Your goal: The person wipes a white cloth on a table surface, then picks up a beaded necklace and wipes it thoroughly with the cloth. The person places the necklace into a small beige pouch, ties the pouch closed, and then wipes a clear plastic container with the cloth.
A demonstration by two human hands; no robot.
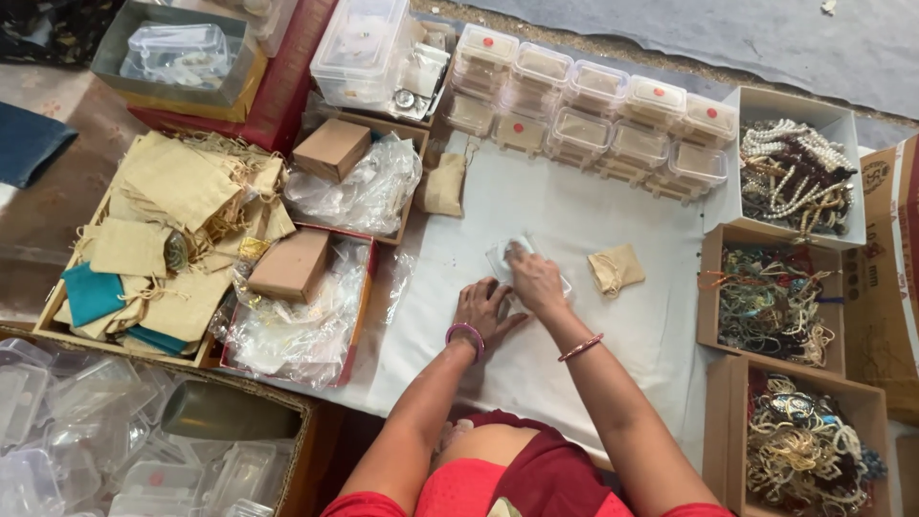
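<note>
Head view, nearest edge: the person's red top fills the bottom centre of the frame, both forearms reaching up onto a white cloth (574, 220).
Left hand (483, 308): lies palm down on the cloth at mid-frame, fingers spread and flat, gripping nothing; a pink bangle sits on the wrist.
Right hand (536, 280): just above and right of the left, fingers curled down and pressing on a small clear plastic box (507, 254); whether they pinch it or only press its top I cannot tell.
Small clear plastic box: on the cloth at frame centre, partly hidden under the right fingers.
Step in hand: by the look of it, closing or seating the box's lid while the other hand steadies on the cloth.
Next move calls for: even pressure on the lid, I judge, and a free hand to lift the box clear.
Just right: a small tan cloth pouch (616, 268) lies beside the box, not touching it.
Right edge: three open cardboard boxes of beaded jewellery (777, 304).
Left side: a tray of tan pouches (172, 220) and crumpled clear bags.
Lower left: a carton of empty clear boxes (67, 421).
Far, upper centre: rows of stacked closed clear boxes (593, 105).
</note>
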